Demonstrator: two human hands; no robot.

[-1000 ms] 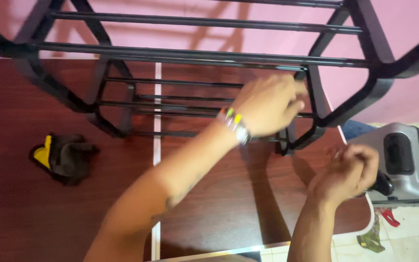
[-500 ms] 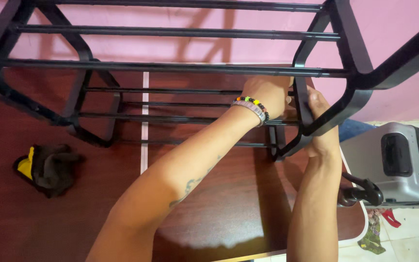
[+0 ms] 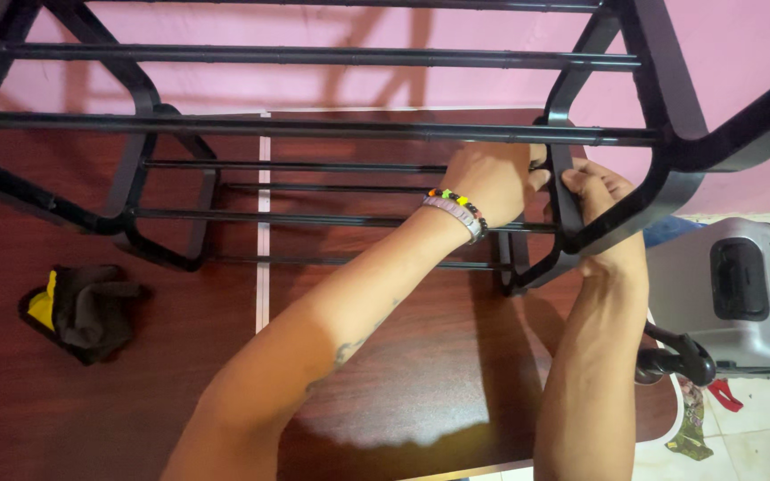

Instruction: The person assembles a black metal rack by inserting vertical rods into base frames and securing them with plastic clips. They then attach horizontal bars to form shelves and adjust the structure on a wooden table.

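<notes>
On the dark wood desk [image 3: 385, 392], a black tube rack [image 3: 314, 129] is standing w/ its far side near the pink wall. Left hand [image 3: 492, 183] is wrapping shut around a crossbar by the rt end frame; right hand [image 3: 603, 209] is gripping that frame's upright. Rack's looking stiff, light, smooth — best held at the joints. Desk's rt edge is sitting close; open room lies left, toward the black-yellow cloth [image 3: 82, 307].
</notes>
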